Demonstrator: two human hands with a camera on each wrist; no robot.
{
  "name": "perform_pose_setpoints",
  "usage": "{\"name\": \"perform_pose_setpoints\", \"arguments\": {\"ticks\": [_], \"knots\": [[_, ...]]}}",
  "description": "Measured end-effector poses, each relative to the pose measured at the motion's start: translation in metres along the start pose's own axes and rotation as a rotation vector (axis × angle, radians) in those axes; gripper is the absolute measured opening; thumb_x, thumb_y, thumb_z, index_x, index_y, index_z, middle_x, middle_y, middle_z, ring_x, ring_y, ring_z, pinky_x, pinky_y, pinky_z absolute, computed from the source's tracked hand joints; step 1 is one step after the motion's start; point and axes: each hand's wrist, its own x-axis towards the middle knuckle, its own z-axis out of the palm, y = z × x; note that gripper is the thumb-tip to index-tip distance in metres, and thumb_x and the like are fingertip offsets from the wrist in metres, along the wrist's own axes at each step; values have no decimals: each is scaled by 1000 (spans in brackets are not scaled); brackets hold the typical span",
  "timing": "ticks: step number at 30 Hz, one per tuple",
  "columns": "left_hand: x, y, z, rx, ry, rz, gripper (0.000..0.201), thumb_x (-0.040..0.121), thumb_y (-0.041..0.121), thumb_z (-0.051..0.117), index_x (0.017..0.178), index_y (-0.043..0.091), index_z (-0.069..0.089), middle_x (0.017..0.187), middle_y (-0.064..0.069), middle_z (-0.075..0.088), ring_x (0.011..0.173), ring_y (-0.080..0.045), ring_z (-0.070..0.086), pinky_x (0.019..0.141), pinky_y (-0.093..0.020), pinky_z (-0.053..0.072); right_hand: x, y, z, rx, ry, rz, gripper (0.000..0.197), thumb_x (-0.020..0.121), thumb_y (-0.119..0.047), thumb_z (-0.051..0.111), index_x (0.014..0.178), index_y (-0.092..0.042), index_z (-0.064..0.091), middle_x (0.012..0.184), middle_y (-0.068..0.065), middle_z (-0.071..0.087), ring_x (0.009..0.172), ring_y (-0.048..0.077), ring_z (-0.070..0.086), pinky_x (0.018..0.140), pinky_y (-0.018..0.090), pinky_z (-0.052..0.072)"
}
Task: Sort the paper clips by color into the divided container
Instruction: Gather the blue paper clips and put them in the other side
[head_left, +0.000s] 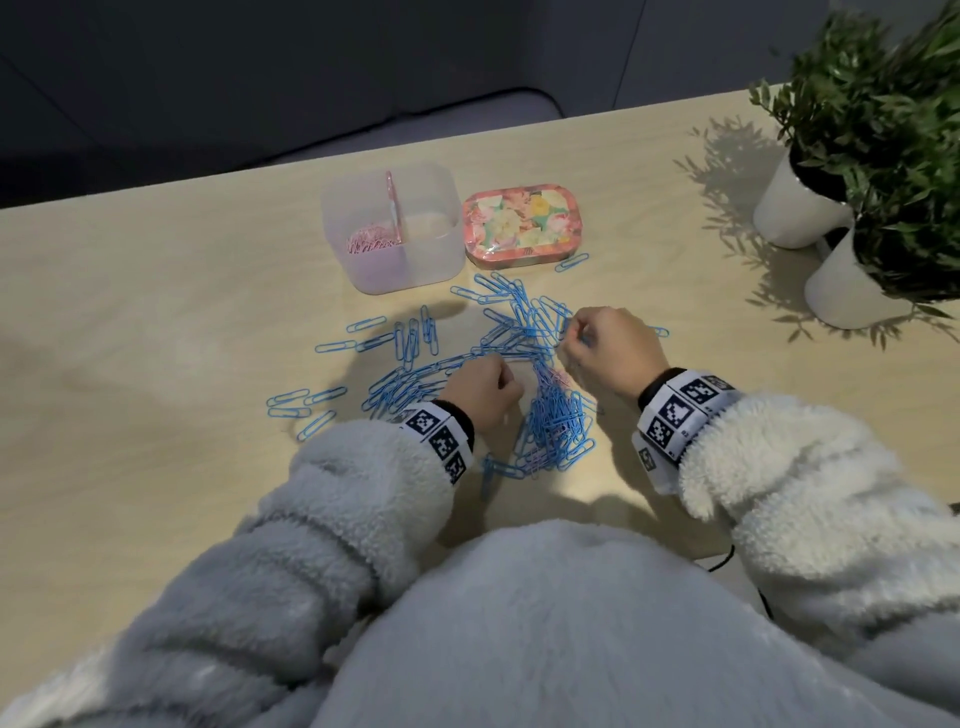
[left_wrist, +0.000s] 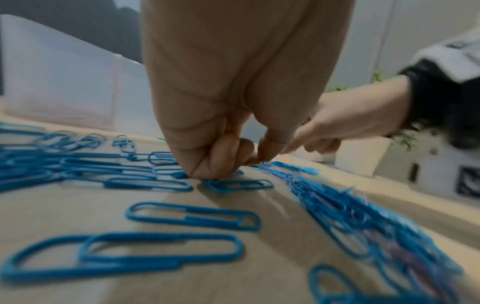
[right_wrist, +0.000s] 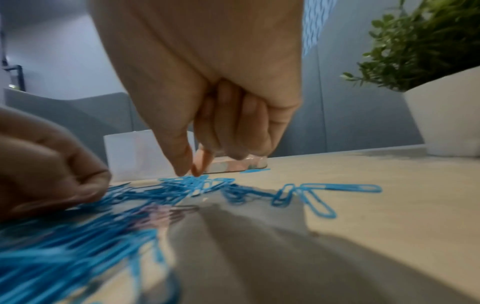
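A translucent divided container (head_left: 415, 260) stands at the back, with pink paper clips (head_left: 370, 241) in its left compartment; the right one looks bare. Blue paper clips (head_left: 410, 338) lie scattered before it. A dense pile (head_left: 557, 415), blue with a few pink ones, lies between my wrists. My left hand (head_left: 506, 382) rests curled on the table, its thumb and forefinger pinched together (left_wrist: 255, 159) at the pile's far end; what they hold is hidden. My right hand (head_left: 569, 332) pinches into a blue tangle (right_wrist: 193, 182) with thumb and forefinger (right_wrist: 192, 173).
A floral tin (head_left: 524, 226) sits right of the container, with a lone blue clip (head_left: 571, 262) beside it. Two white pots with green plants (head_left: 852, 208) stand at the table's right. The table's far edge runs behind the container.
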Motion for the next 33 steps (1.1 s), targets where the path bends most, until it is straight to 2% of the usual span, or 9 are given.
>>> {"name": "perform_pose_setpoints", "arguments": {"ticks": [5,8,10,13,15,18,22,27,33], "knots": [[0,0,-12,-213,-16,-3,18,89,11,44,71,8,47,62,-7,43,55,-17,37,51,-27,29,-5,-11,22,-79,-143,-49,21,78,-37,67,73,-18,59,77,1,64,79,23,57,65,28,38],[0,-7,-22,-350,-5,-28,27,91,11,46,64,14,50,63,1,53,48,-5,46,46,-15,37,3,-9,19,144,-207,10,21,81,-27,65,64,-18,56,61,0,57,62,19,57,64,29,43],[-1,-12,-31,-414,3,-28,26,91,14,50,67,18,55,67,3,57,41,2,45,46,-15,37,9,-6,10,347,-160,58,20,82,-20,64,64,-16,57,57,2,58,49,11,54,61,26,44],[4,-20,-50,-416,78,-14,14,92,10,48,86,14,61,69,5,56,39,8,45,48,-11,36,17,4,-10,321,-51,68,11,84,-17,60,75,-11,61,69,5,60,64,19,55,65,25,41],[11,-24,-68,-390,208,-19,22,93,6,43,104,11,61,73,0,55,43,2,44,42,-9,35,17,12,-18,143,11,50,9,83,-20,59,78,-14,63,72,1,58,72,21,53,67,25,36],[22,-29,-107,-363,393,-38,27,94,6,36,105,11,60,78,-3,55,57,-12,44,45,-19,38,9,19,-18,-9,-69,-68,12,81,-23,62,92,-21,67,75,-2,59,78,23,56,67,27,37],[35,-36,-155,-168,592,-73,36,90,0,32,106,0,63,112,-19,64,102,-32,59,86,-31,47,-10,21,-9,-215,-277,-280,32,84,-26,64,115,-30,64,66,-7,51,83,24,59,68,26,35],[56,-50,-181,-27,578,-229,37,86,0,32,103,3,65,116,-20,64,108,-36,57,93,-36,46,-16,25,2,-307,-184,-336,18,88,-33,56,101,-30,67,97,0,73,100,25,64,74,31,44],[71,-42,-186,179,496,-240,24,89,6,45,101,2,64,108,-22,67,104,-38,59,87,-39,47,-18,20,6,-480,-195,-445,20,93,-24,39,100,-16,56,94,12,69,90,34,64,70,35,45]]}}
